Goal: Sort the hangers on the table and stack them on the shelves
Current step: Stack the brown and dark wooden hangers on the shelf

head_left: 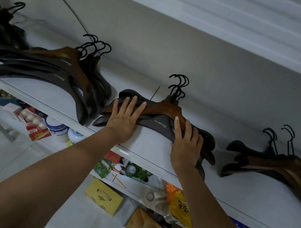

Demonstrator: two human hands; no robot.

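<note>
Shelf (151,147) carries the middle hanger stack (165,108) at its front edge, hooks toward the wall. Recommendation: square the arms and nest the hooks before release, or the pile may slide forward. Left hand (124,122) lies flat with fingers straight on the left arms. Right hand (186,146) presses the right arms, fingers barely bent, gripping nothing.

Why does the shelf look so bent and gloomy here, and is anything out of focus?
Head view: the wide-angle lens bows and tilts the shelf. Head view: the light is dim and bluish, without glare or hard shadows. Head view: the left hand, the right hand and the middle hanger stack look sharp, while the far-left hangers smear.
</note>
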